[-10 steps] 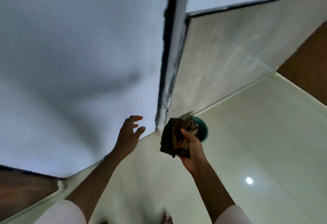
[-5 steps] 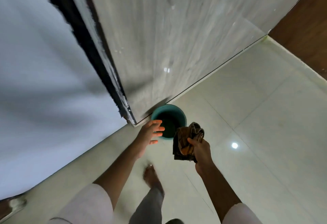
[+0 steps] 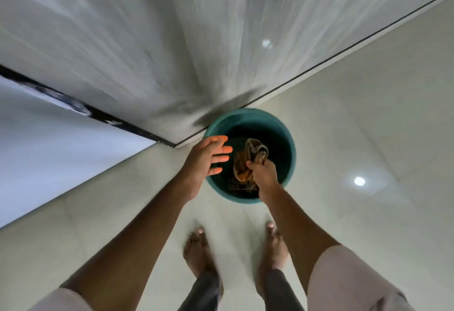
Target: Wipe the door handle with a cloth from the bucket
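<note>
A teal bucket stands on the pale tiled floor against the bottom corner of a grey-white door. My right hand is over the bucket's mouth, shut on a brown and orange cloth that hangs down inside it. My left hand hovers open over the bucket's left rim, fingers spread, holding nothing. The door handle is out of view.
The door panel fills the upper half, with a black edge strip and a white wall to its left. My two bare feet stand just in front of the bucket. Glossy floor tiles stretch to the right.
The view has tilted down from the wall to the floor. I have stepped up to the bucket, and my right hand has lowered the cloth into its mouth. My left hand moved over the rim.
</note>
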